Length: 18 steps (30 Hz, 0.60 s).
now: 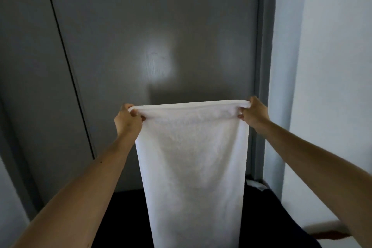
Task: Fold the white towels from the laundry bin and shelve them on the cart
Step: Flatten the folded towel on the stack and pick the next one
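A white towel (191, 167) hangs between the two hands, held up in front of a grey door (161, 26). The left hand (128, 121) pinches the top left corner, fingers curled round the hem. The right hand (254, 113) grips the top right corner the same way. The top edge runs taut between them, and the cloth drops straight down over a dark surface (124, 217). A white wall (332, 86) stands at right.

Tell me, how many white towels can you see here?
1. The white towel hangs before the grey door, top corners pinched by the left hand and right hand. A white scrap low on the right could be another; I cannot tell.
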### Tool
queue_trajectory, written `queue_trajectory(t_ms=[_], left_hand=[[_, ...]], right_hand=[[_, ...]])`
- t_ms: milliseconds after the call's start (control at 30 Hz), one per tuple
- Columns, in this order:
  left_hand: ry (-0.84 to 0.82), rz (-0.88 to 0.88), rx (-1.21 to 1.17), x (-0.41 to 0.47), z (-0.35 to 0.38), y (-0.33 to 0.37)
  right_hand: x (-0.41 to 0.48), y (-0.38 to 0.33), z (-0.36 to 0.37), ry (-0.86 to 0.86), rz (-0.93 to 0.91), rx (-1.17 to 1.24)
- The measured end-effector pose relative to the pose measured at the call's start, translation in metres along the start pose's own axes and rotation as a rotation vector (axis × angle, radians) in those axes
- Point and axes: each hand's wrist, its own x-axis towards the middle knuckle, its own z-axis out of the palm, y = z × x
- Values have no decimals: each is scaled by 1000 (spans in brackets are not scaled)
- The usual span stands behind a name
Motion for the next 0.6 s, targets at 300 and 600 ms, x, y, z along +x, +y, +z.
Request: queue_trajectory(t_ms=[300, 600], left_hand=[[17, 218, -97, -33, 31, 132], [-2, 273, -312, -174, 83, 246]], right_hand=[[4, -13, -155, 191, -75, 36], [-41, 36, -353, 303, -175, 42]])
